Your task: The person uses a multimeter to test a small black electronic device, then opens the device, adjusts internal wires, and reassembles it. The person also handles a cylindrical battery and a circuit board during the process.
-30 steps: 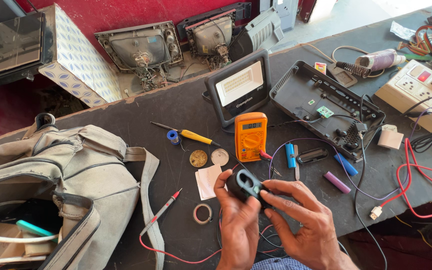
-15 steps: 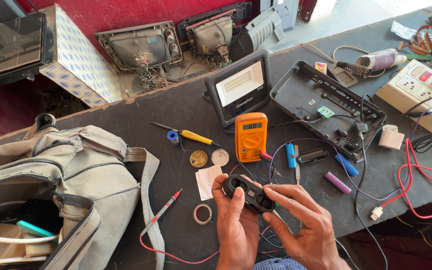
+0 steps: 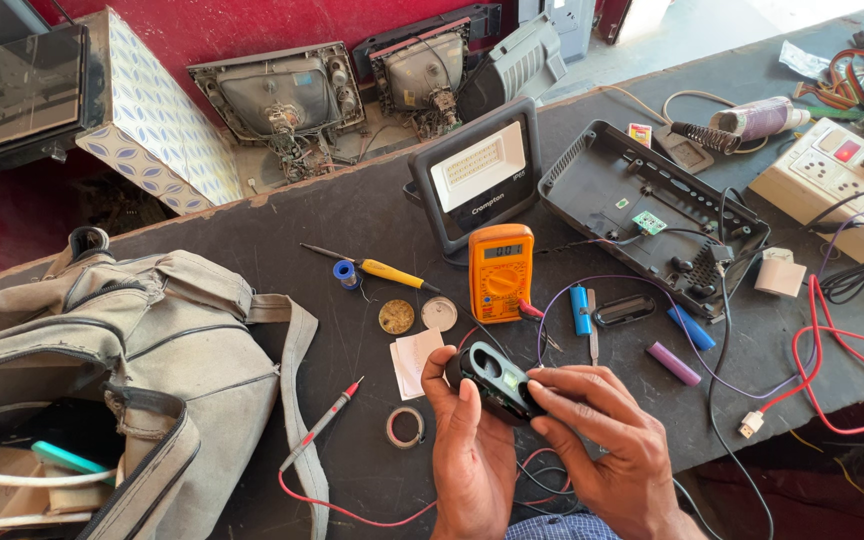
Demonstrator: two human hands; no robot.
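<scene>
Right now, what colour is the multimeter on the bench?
Orange, with a dark dial; clearest in the head view, multimeter.

Electronics repair workshop: multimeter (image 3: 500,272), dismantled television tubes (image 3: 282,95)

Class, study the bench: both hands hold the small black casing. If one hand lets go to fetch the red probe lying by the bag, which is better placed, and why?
Probably the left hand: the red probe lies on its side of the black casing, while the right hand would have to cross over.
</scene>
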